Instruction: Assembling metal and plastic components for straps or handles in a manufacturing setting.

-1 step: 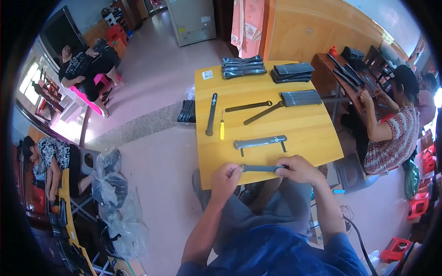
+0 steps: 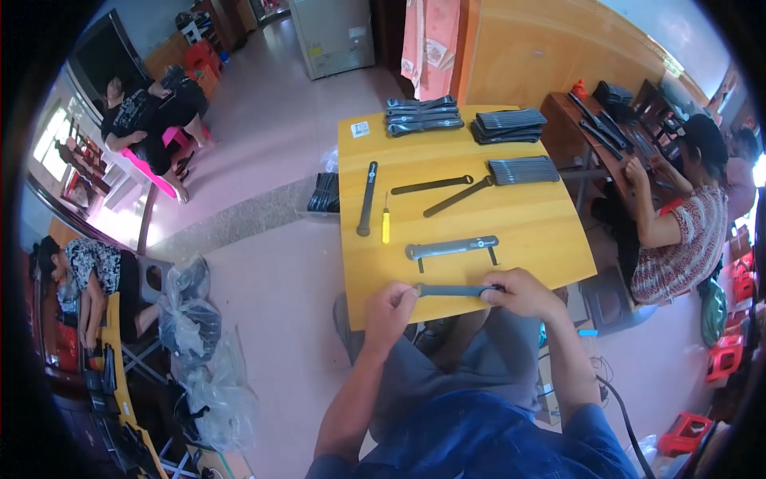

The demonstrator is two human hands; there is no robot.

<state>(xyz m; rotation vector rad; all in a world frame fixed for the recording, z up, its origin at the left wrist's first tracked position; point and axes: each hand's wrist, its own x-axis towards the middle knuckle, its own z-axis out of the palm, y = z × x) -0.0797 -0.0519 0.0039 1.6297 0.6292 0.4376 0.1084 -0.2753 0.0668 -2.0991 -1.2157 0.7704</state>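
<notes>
Holds a dark strap level at the near edge of the yellow table, in closed pinches of the left hand at its left end and the right hand at its right, probably to keep it straight, with a screwdriver farther left.

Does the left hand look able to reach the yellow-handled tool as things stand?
Probably yes: the yellow-handled tool lies ahead of the left hand, with only tabletop between, though that hand would first need to release the dark strap.
</notes>
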